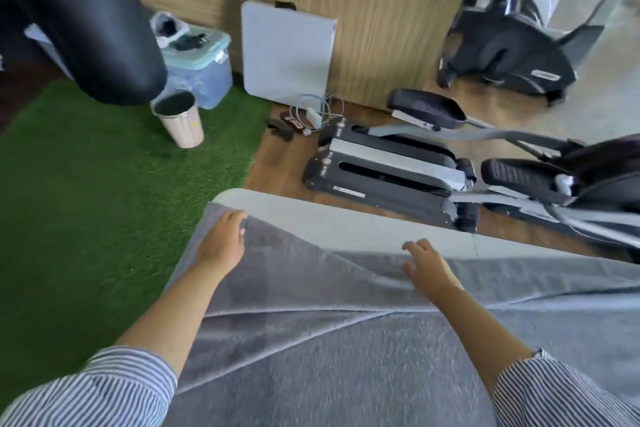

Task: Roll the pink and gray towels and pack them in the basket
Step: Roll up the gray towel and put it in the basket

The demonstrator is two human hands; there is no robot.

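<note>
Two striped sleeves frame my view, my bare forearms reaching out over the gray towel, which lies spread across the white bench with long creases fanning through it. My left hand grips the towel's far left corner, fingers curled over the edge. My right hand rests on the far edge further right, fingers bent onto the cloth; I cannot tell whether it pinches. My hands are well apart. Beyond the bench lie green turf, a stepper, a small bin, a lidded tub, and a black punching bag.
</note>
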